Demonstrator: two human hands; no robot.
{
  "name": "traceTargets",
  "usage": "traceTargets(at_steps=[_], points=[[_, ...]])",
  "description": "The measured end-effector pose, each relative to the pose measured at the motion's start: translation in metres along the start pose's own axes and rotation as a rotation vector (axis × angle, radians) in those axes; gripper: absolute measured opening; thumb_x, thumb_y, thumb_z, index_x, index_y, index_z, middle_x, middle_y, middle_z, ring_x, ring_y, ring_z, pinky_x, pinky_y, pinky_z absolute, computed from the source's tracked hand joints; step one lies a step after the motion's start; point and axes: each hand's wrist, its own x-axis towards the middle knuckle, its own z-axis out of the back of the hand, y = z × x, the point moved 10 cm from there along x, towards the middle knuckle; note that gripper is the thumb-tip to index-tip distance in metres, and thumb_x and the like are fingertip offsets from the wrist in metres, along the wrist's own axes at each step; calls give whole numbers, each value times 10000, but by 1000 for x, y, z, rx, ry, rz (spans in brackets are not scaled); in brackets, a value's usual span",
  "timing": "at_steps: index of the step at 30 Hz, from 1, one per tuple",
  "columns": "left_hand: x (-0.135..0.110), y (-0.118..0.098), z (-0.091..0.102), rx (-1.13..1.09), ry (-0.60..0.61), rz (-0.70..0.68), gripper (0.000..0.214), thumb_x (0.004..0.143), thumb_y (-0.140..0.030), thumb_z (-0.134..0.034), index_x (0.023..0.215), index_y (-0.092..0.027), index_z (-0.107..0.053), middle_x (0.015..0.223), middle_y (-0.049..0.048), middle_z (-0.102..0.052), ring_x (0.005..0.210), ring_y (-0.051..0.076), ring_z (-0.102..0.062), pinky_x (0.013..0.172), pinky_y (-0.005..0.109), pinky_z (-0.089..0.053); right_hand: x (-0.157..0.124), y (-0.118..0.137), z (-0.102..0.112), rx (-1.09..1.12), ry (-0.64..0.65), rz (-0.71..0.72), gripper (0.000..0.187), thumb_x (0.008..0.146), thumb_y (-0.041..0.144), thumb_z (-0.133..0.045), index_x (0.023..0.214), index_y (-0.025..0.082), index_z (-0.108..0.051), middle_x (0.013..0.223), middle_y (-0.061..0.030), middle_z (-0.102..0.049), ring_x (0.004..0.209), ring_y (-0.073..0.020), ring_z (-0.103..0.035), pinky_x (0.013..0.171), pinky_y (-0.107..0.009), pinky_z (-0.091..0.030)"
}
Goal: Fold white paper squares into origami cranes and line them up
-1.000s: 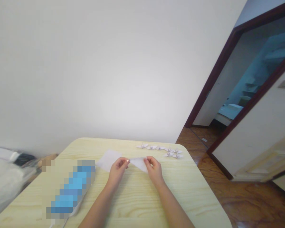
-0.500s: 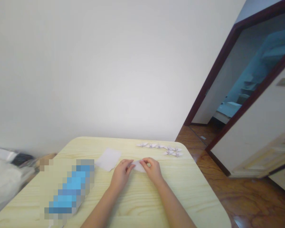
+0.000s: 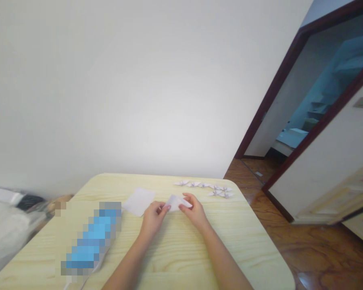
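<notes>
Left hand [image 3: 153,219], right hand [image 3: 195,211] both pinching folded paper [image 3: 176,202]; square sheet [image 3: 138,201] just left of it, paper cranes [image 3: 204,185] beyond it on bench [image 3: 169,257].

You have two hands at work, your left hand [image 3: 153,220] and right hand [image 3: 196,212], on one folded paper [image 3: 177,202]. One flat paper square [image 3: 138,201] and about seven paper cranes [image 3: 195,184] lie on the tabletop [image 3: 175,249].
</notes>
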Motion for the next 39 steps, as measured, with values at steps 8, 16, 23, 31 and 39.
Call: traceTargets(at_steps=[8,16,23,31,39], points=[[2,10,-15,-281,119,147,388,654,-513,-538,723,-143,-631,560,-5,-573,492,125,-466,486,220,-337,2,-15,-10,298,-7,-155,392,541,479,-698,668,131,-570,584,-23,-609,531,-125,-553,539,-244,-440],[-3,12,-26,-366,197,213,440,635,-563,-529,706,-134,-600,407,-70,-391,379,87,-352,409,202,-261,0,-1,-5,322,-51,-140,376,557,492,-683,609,148,-542,510,9,-567,473,-99,-501,484,-213,-401],[-4,12,-26,-380,191,220,425,625,-561,-532,676,-141,-571,412,-74,-385,374,84,-353,407,201,-268,-1,4,8,285,-121,-86,345,618,472,-644,565,144,-551,492,10,-542,477,-101,-490,497,-220,-402],[-4,8,-21,-358,169,246,397,615,-564,-530,610,-167,-529,391,-77,-389,364,83,-370,406,198,-282,-2,5,12,284,-177,-91,304,635,434,-642,662,133,-611,506,9,-552,485,-107,-498,503,-226,-409],[-3,5,-17,-332,151,244,412,597,-587,-530,573,-176,-515,361,-76,-396,350,89,-386,399,201,-295,-2,2,20,298,-216,-108,322,600,448,-664,634,131,-620,499,5,-543,473,-106,-485,487,-230,-406]])
